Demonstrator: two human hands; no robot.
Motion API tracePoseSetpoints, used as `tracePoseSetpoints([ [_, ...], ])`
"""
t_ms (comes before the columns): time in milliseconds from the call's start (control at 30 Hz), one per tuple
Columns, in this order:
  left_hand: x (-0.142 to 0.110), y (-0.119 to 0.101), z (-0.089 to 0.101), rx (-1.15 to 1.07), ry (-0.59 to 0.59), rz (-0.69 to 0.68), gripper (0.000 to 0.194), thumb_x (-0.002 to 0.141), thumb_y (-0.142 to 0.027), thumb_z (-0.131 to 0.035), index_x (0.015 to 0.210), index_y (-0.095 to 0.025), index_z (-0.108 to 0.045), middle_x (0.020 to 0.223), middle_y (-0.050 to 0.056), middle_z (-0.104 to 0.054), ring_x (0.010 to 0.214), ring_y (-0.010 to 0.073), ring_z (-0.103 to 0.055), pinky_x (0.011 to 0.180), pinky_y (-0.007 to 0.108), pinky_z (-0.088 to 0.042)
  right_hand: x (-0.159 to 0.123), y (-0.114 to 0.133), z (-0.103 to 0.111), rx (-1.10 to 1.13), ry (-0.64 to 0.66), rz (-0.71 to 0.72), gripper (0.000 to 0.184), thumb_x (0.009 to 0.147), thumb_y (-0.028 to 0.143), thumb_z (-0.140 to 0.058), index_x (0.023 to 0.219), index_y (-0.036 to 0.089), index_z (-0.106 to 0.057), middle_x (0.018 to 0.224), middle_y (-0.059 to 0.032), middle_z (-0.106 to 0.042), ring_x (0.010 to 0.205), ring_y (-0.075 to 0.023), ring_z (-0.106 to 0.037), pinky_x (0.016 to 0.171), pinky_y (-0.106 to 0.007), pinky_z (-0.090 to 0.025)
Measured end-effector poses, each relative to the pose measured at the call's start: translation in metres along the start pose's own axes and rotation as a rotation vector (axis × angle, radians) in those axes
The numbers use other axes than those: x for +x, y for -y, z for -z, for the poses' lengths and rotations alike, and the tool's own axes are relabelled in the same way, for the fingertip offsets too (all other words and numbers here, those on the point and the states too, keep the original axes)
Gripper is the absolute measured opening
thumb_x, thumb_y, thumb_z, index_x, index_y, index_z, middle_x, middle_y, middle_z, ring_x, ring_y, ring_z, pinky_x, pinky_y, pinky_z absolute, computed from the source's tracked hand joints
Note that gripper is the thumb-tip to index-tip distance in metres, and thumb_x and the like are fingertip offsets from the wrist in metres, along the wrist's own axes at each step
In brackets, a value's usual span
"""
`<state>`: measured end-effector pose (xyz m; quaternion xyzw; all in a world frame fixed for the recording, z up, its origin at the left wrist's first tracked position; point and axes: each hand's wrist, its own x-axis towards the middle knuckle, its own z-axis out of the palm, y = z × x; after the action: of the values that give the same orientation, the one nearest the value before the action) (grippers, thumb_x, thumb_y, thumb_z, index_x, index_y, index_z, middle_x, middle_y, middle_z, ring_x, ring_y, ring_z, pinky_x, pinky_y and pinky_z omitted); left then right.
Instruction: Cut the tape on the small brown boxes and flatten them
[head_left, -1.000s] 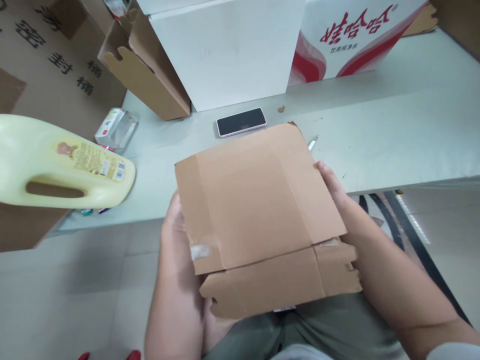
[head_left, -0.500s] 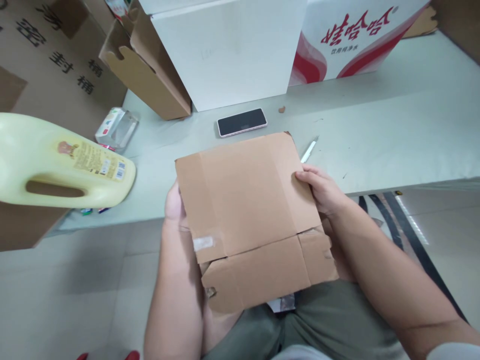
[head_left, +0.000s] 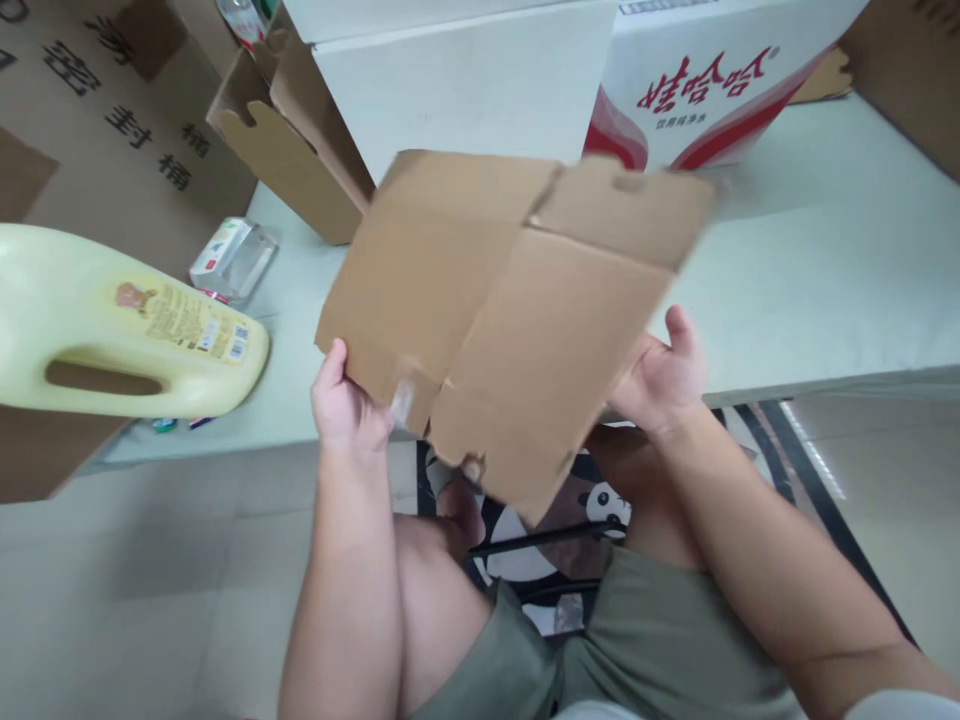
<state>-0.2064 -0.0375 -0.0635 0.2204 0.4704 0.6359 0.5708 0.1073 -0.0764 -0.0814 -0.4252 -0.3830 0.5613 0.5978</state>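
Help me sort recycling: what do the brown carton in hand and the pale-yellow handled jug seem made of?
Brown carton: matte cardboard, perhaps corrugated, judging by its creased fold lines and notched edges. Pale-yellow handled jug: apparently moulded plastic with a soft sheen, given its smooth rounded body and built-in grip.

The flat, creased brown cardboard piece (head_left: 480, 310) has been raised and swung so that its notched section, earlier toward the lap, is turned rightward, and the dark-screened phone is now hidden. The right thumb has been lifted from it, with the right hand (head_left: 666, 372) opened at its edge. A black-and-white panda-print surface (head_left: 602, 500) has been uncovered below.
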Motion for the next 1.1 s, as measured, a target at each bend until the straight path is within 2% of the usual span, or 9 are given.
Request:
tracePoseSetpoints([
  [167, 0.004, 0.0, -0.005, -0.095, -0.099, 0.047, 0.019, 0.096, -0.033, -0.057, 0.105, -0.024, -0.071, 0.107, 0.006, -0.079, 0.104, 0.0209, -0.076, 0.079, 0.03, -0.064, -0.007, 0.0, -0.01, 0.177, 0.057, -0.164, 0.067, 0.068, 0.085, -0.064, 0.104, 0.028, -0.069, 0.086, -0.0021, -0.075, 0.066, -0.0182, -0.067, 0.053, -0.03, -0.053],
  [333, 0.0, 0.008, -0.011, -0.088, -0.049, 0.081, 0.02, 0.088, -0.036, -0.067, 0.103, -0.023, -0.071, 0.11, 0.007, -0.078, 0.103, 0.0224, -0.074, 0.079, 0.029, -0.061, -0.013, -0.011, -0.012, 0.12, 0.006, -0.236, 0.044, 0.063, 0.058, -0.086, 0.066, 0.024, -0.059, 0.05, 0.0048, -0.058, 0.046, -0.0136, -0.052, 0.046, -0.027, -0.045],
  [433, -0.006, 0.007, -0.02, -0.229, 0.099, -0.024, 0.038, 0.087, -0.055, -0.062, 0.107, -0.024, -0.071, 0.114, 0.008, -0.077, 0.109, 0.0237, -0.072, 0.085, 0.03, -0.059, -0.014, -0.008, -0.014, 0.185, 0.028, -0.264, 0.047, 0.064, 0.052, -0.088, 0.057, 0.023, -0.052, 0.04, 0.0081, -0.044, 0.04, -0.009, -0.04, 0.042, -0.023, -0.039],
  [567, -0.01, 0.0, -0.031, -0.433, 0.107, 0.006, 0.073, 0.087, -0.081, -0.032, 0.101, -0.02, -0.07, 0.082, 0.007, -0.076, 0.063, 0.0184, -0.067, 0.059, 0.03, -0.052, -0.015, 0.012, -0.005, 0.296, 0.016, -0.286, 0.037, 0.066, 0.045, -0.089, 0.071, 0.022, -0.059, 0.042, 0.0126, -0.035, 0.038, -0.0052, -0.029, 0.04, -0.018, -0.033],
  [700, -0.012, -0.005, -0.034, -0.434, 0.054, 0.122, 0.081, 0.088, -0.083, -0.017, 0.09, -0.021, -0.069, 0.068, 0.005, -0.073, 0.05, 0.0172, -0.061, 0.052, 0.031, -0.048, -0.034, 0.036, 0.033, 0.291, -0.205, -0.191, 0.042, 0.069, 0.039, -0.088, 0.065, 0.023, -0.05, 0.042, 0.0118, -0.035, 0.039, -0.0049, -0.032, 0.041, -0.016, -0.036],
  [800, -0.013, -0.005, -0.033, -0.405, 0.07, 0.098, 0.073, 0.091, -0.077, -0.022, 0.089, -0.023, -0.07, 0.065, 0.003, -0.071, 0.05, 0.0177, -0.061, 0.054, 0.034, -0.052, -0.06, 0.057, 0.076, 0.158, -0.527, -0.07, 0.033, 0.073, 0.032, -0.079, 0.064, 0.022, -0.048, 0.044, 0.0109, -0.036, 0.037, -0.0048, -0.032, 0.039, -0.016, -0.035],
  [933, -0.012, -0.004, -0.032, -0.397, 0.101, 0.105, 0.062, 0.09, -0.074, -0.035, 0.087, -0.025, -0.071, 0.061, 0.001, -0.068, 0.049, 0.0166, -0.059, 0.055, 0.034, -0.054, -0.081, 0.091, 0.126, -0.047, -0.946, 0.195, 0.023, 0.063, 0.005, -0.061, 0.069, 0.022, -0.046, 0.056, 0.0108, -0.051, 0.037, -0.0048, -0.039, 0.035, -0.015, -0.032],
  [1000, -0.01, -0.003, -0.033, -0.393, 0.078, 0.103, 0.059, 0.088, -0.074, -0.038, 0.084, -0.025, -0.07, 0.059, 0.001, -0.067, 0.047, 0.0165, -0.057, 0.053, 0.034, -0.053, -0.071, 0.111, 0.146, -0.099, -1.043, 0.275, 0.028, 0.063, -0.004, -0.053, 0.074, 0.022, -0.048, 0.061, 0.0109, -0.053, 0.039, -0.005, -0.041, 0.034, -0.014, -0.03],
  [1100, -0.009, -0.001, -0.036, -0.36, 0.057, 0.104, 0.051, 0.082, -0.071, -0.049, 0.082, -0.025, -0.07, 0.059, 0.001, -0.066, 0.047, 0.0165, -0.056, 0.052, 0.035, -0.054, -0.025, 0.146, 0.176, -0.275, -1.095, 0.314, 0.031, 0.078, -0.008, -0.043, 0.08, 0.022, -0.05, 0.071, 0.008, -0.056, 0.041, -0.0041, -0.042, 0.038, -0.015, -0.031],
])
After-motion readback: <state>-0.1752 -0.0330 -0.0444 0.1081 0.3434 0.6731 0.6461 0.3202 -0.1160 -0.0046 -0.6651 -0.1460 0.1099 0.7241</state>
